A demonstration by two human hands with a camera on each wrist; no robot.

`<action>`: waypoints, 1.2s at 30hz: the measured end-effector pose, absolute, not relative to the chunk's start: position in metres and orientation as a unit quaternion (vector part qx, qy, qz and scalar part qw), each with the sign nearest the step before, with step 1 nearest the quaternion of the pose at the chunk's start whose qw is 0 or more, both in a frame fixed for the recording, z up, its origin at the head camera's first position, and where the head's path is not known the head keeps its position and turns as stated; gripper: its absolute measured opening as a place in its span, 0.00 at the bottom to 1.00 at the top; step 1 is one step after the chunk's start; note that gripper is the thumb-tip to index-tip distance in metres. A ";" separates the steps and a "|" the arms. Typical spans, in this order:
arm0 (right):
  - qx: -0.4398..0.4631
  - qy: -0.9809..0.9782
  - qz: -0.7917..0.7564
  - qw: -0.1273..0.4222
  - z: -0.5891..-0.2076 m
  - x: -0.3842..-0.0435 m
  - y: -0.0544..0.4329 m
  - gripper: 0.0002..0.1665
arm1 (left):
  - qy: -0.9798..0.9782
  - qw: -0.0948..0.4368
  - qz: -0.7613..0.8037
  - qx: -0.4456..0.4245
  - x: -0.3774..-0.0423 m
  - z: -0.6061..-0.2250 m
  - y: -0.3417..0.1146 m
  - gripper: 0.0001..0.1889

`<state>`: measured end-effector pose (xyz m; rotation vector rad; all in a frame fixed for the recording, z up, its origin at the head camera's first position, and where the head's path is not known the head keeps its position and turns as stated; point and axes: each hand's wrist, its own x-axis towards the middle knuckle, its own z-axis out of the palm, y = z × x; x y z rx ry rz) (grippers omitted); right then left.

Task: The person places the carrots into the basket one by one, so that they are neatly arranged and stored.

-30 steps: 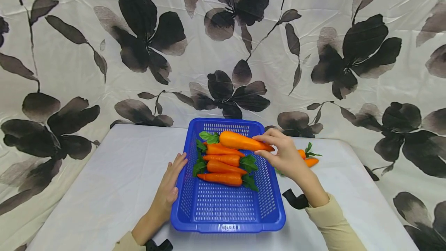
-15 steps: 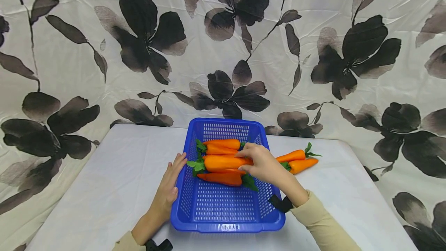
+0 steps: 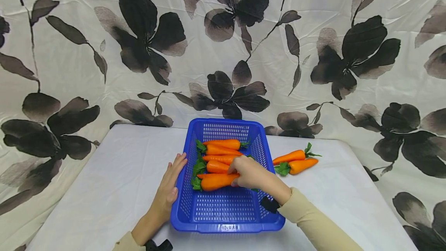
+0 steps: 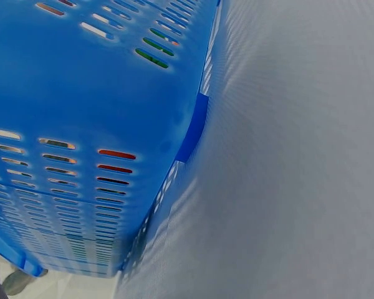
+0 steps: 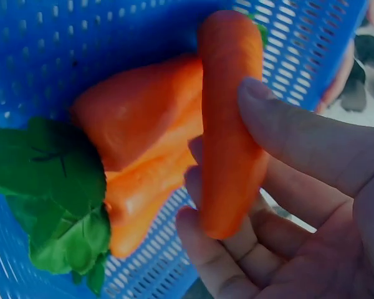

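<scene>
My right hand [image 3: 248, 171] is inside the blue perforated basket [image 3: 177, 208] and grips an orange carrot [image 3: 214, 182] by its narrower end, leafy top to the left. In the right wrist view the thumb presses one side of this carrot [image 5: 230, 131] and the fingers curl behind it. Several other carrots [image 3: 221, 150] lie crosswise in the basket beyond it, partly covered by the hand. My left hand [image 3: 166, 187] rests against the basket's left rim with its fingers straight. Only the slotted basket side [image 4: 81, 93] and the tablecloth fill most of the left wrist view.
Two more carrots [image 3: 303, 165] with green tops lie on the white-covered table [image 3: 104, 193] right of the basket. A cloth backdrop [image 3: 223, 49] printed with dark flowers hangs behind the table. Dark straps [image 3: 270, 204] sit around the wrists.
The right hand has brought the carrot from the basket's far right side down and nearer, to the front of the row. The left hand and basket have stayed put.
</scene>
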<state>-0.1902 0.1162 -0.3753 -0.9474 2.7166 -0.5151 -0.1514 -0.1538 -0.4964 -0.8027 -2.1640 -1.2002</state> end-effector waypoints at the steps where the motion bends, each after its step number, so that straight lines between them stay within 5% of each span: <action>1: -0.321 0.925 -0.168 0.114 -0.377 -0.190 0.115 0.15 | -0.802 0.267 -0.445 -0.297 -0.151 -0.496 -0.154 0.39; 12: -0.279 0.939 -0.120 0.162 -0.390 -0.191 0.108 0.12 | -0.800 0.268 -0.446 -0.298 -0.151 -0.496 -0.154 0.38; 18: -0.259 0.951 -0.081 0.146 -0.395 -0.190 0.103 0.26 | -0.798 0.271 -0.447 -0.300 -0.151 -0.497 -0.154 0.39; 36: -0.280 0.956 0.034 0.077 -0.410 -0.184 0.096 0.22 | -0.805 0.258 -0.448 -0.290 -0.149 -0.498 -0.153 0.37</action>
